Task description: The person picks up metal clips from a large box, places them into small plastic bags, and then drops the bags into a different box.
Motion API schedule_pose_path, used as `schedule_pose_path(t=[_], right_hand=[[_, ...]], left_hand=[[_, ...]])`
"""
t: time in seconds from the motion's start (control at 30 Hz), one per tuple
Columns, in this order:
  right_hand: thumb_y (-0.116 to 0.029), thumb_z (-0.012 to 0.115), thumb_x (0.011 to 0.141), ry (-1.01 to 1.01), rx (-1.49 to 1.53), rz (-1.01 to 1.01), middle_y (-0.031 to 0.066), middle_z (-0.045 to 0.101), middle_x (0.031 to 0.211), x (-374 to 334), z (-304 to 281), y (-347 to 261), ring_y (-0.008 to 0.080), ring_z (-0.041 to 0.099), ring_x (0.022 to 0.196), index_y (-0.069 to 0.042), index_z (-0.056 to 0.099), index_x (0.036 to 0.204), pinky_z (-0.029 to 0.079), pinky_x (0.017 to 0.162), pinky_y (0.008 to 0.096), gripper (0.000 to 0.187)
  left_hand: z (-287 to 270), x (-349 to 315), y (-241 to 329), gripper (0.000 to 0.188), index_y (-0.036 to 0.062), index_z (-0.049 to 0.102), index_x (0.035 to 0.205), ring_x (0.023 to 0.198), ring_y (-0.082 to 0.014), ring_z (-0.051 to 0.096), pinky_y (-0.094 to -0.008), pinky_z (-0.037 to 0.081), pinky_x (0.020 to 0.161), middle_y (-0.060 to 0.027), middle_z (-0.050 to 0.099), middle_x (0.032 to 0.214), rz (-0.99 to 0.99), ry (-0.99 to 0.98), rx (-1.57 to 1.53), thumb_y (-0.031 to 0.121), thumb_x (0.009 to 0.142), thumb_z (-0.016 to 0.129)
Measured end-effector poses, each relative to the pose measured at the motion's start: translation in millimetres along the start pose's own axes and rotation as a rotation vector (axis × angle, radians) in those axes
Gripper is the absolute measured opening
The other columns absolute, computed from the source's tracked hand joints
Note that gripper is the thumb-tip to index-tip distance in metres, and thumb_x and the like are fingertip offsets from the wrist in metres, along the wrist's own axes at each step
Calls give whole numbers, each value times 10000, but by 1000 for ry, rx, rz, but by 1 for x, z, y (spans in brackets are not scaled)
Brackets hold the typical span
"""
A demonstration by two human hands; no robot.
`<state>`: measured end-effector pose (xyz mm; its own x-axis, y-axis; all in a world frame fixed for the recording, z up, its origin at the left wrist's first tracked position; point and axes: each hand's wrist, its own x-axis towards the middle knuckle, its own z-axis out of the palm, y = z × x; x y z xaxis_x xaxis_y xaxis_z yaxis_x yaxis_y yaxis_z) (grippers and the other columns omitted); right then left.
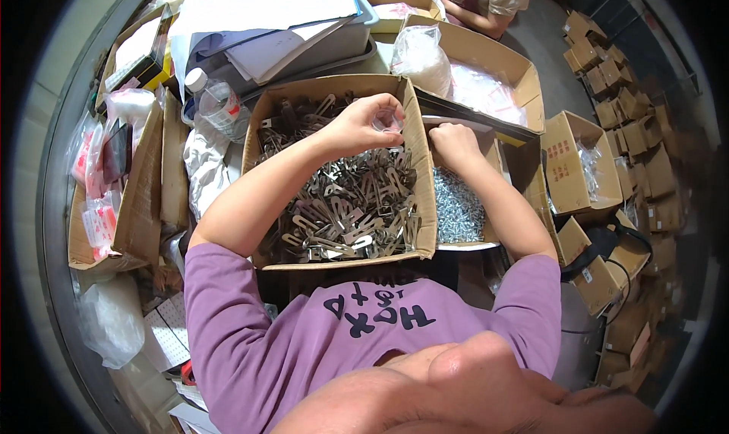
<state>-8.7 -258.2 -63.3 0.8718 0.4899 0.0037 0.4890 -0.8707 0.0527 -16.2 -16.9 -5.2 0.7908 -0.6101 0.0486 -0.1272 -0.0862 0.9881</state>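
Observation:
My left hand (363, 124) hovers over the far right part of a cardboard box (342, 265) full of flat metal clips (357, 206). Its fingers curl round a small clear plastic bag (387, 119). My right hand (454, 143) is closed, above the far end of a smaller box of silvery screws (458, 210), beside the clip box's right wall. The fingertips point away from me, so what they pinch, if anything, stays hidden.
Beyond the screws stands a carton (524, 77) of clear bags. A plastic bottle (220, 104) and a grey bin (319, 58) topped with papers (266, 5) lie to the far left. Another person (486, 9) sits at the far side. Small cartons (623, 115) cover the floor at right.

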Motion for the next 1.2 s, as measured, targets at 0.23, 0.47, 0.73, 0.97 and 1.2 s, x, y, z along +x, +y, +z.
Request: schedule_pose_path(t=[0.23, 0.47, 0.73, 0.97, 1.2], right_hand=[[-157, 649, 750, 370, 554, -36, 141, 654, 766, -2, -93, -8, 284, 645, 715, -24, 671, 824, 515, 682, 354, 154], [-116, 639, 812, 246, 850, -258, 107, 674, 811, 30, -125, -34, 132, 612, 691, 0, 680, 930, 483, 625, 263, 170], [-173, 549, 789, 55, 121, 119, 157, 659, 975, 143, -97, 14, 317, 632, 928, -120, 694, 964, 501, 816, 403, 233], [-55, 566, 758, -163, -93, 142, 167, 644, 1059, 161, -87, 3, 318, 621, 1000, -64, 679, 983, 504, 823, 417, 252], [-180, 606, 795, 91, 50, 93, 159, 659, 958, 137, -101, 9, 319, 642, 864, -147, 687, 892, 506, 752, 412, 131]], left_hand=[[2, 1, -1, 311, 47, 518, 986, 776, -65, 498, -228, 434, 686, 17, 517, 829, 12, -57, 41, 106, 749, 711], [2, -3, 0, 317, 41, 524, 1014, 810, -67, 513, -226, 444, 697, 5, 530, 874, -29, -27, -158, 86, 765, 715], [-7, 1, -1, 297, 56, 537, 962, 795, -59, 502, -227, 442, 739, 20, 530, 846, -25, -5, -136, 97, 744, 734], [-16, 2, 5, 297, 49, 536, 972, 814, -60, 504, -227, 440, 756, 17, 533, 857, -5, 30, -90, 89, 743, 721], [-17, 1, 6, 289, 46, 535, 982, 840, -70, 500, -235, 438, 776, 2, 531, 897, 17, 30, -96, 95, 758, 711]])
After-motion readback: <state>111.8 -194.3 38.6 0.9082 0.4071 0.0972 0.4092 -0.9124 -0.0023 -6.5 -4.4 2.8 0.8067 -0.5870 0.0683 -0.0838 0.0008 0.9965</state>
